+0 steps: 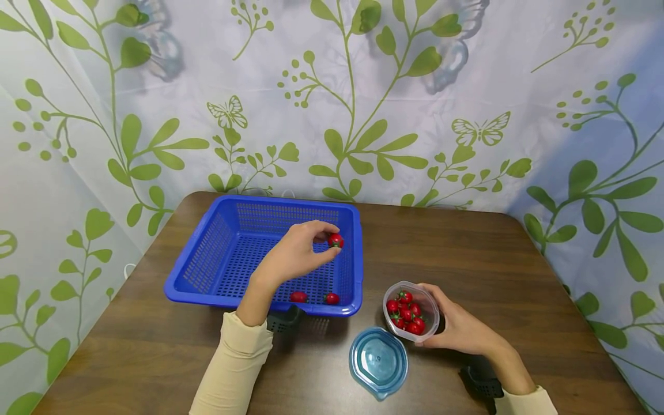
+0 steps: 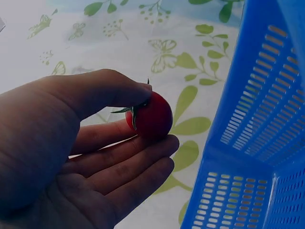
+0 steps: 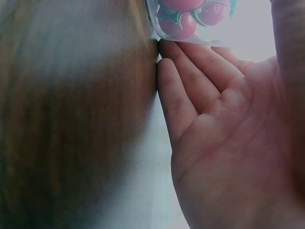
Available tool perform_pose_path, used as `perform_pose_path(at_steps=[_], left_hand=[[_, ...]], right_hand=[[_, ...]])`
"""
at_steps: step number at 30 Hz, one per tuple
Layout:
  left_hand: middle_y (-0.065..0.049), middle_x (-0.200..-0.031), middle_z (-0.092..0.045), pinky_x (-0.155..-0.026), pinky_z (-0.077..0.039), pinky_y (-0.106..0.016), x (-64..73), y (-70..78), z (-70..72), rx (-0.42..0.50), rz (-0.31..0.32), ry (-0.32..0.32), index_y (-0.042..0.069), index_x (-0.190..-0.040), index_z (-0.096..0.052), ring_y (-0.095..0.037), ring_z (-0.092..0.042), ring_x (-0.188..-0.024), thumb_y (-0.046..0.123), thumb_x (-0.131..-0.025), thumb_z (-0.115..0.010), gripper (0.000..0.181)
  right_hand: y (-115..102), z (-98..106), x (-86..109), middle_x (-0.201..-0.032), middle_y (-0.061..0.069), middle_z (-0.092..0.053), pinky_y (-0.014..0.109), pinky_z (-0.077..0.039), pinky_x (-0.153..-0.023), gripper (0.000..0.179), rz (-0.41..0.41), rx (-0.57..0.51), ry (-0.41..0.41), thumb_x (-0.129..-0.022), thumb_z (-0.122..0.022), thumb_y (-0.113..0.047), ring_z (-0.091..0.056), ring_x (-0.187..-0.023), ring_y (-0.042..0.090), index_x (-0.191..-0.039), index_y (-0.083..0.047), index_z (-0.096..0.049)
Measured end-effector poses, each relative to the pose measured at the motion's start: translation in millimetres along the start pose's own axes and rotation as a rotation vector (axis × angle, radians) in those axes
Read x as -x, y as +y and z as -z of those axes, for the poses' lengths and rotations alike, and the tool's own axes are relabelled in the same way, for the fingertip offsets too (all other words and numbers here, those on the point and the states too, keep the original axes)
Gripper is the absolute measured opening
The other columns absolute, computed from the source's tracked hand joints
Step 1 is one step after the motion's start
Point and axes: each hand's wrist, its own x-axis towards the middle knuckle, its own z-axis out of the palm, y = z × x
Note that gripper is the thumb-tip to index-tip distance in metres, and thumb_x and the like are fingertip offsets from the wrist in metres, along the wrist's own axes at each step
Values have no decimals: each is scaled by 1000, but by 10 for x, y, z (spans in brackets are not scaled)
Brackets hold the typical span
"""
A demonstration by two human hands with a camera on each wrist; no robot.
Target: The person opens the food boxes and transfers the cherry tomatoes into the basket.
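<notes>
Between thumb and fingers, my left hand (image 1: pixel 294 252) pinches a cherry tomato (image 1: pixel 335 240) above the right part of a blue plastic basket (image 1: pixel 264 308). Its green stem and sepals show in the left wrist view, where the tomato (image 2: pixel 155 117) sits against the fingertips. Two more cherry tomatoes, one (image 1: pixel 298 297) left of the other (image 1: pixel 332 298), lie at the basket's near side. My right hand (image 1: pixel 459 328) grips a clear plastic container (image 1: pixel 433 305) from its right side. Several cherry tomatoes (image 1: pixel 406 314) are inside it. In the right wrist view, fingers (image 3: pixel 205 76) reach under the container's edge.
A round teal lid (image 1: pixel 378 360) with a tab lies on the brown wooden table (image 1: pixel 441 248), just in front of the container and right of the basket. Behind the table hangs a white curtain (image 1: pixel 290 115) with green leaf and butterfly prints.
</notes>
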Motion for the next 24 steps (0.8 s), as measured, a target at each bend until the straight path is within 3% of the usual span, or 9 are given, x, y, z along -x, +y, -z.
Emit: perform_pose_path(at_steps=[17,24], left_hand=[[-10,-114,-74,-95,-56,-44,26,-204,155,-6,105,19,0,-125,-68,-25,-72,-107,17,-93,-75,36],[-10,-114,-74,-93,-57,-43,18,-226,167,-15,105,15,0,-125,-68,-26,-72,-106,18,-93,-75,37]], right_hand=[[5,-14,-4,-142,-2,-57,30,-52,-102,104,-17,9,8,-70,-95,-43,-60,-126,17,-152,-25,-34],[10,-8,-4,-142,-3,-56,30,-52,-101,104,-19,8,4,-70,-95,-44,-59,-125,16,-152,-27,-33]])
